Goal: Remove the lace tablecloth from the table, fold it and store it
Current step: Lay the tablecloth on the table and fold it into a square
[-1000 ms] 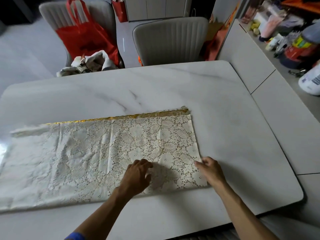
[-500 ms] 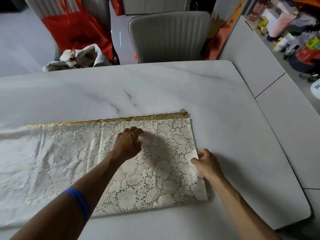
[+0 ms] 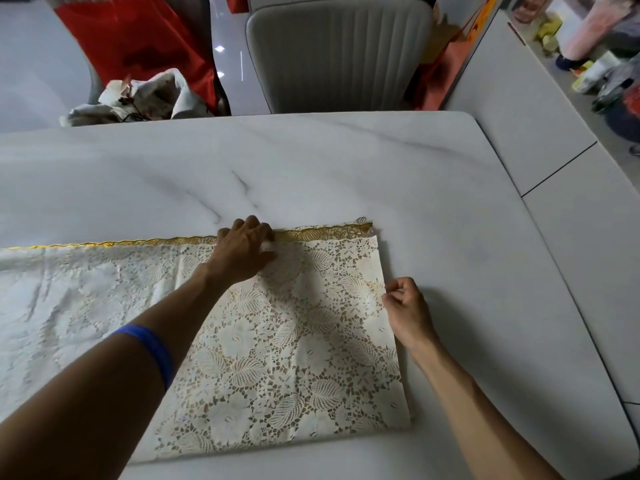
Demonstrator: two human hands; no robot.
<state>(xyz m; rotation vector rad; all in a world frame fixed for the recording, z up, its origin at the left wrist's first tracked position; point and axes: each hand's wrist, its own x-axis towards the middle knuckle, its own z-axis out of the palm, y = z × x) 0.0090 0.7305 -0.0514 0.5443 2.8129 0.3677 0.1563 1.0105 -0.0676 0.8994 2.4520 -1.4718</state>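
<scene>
The lace tablecloth (image 3: 263,327) lies folded into a long strip across the lower left and centre of the frame, on the marble table (image 3: 346,174). My left hand (image 3: 242,251) lies flat, fingers together, on the gold-trimmed far edge (image 3: 329,233). My right hand (image 3: 405,311) pinches the strip's right end between thumb and curled fingers. For a clean next fold, I judge I should align the edges, press out wrinkles and keep the end taut. No readable brand, label or writing is visible.

tablecloth (image 3: 294,341): openwork lace, matt, gold trim | table (image 3: 311,161): smooth veined marble, slight sheen | chair (image 3: 339,53): ribbed upholstery
</scene>
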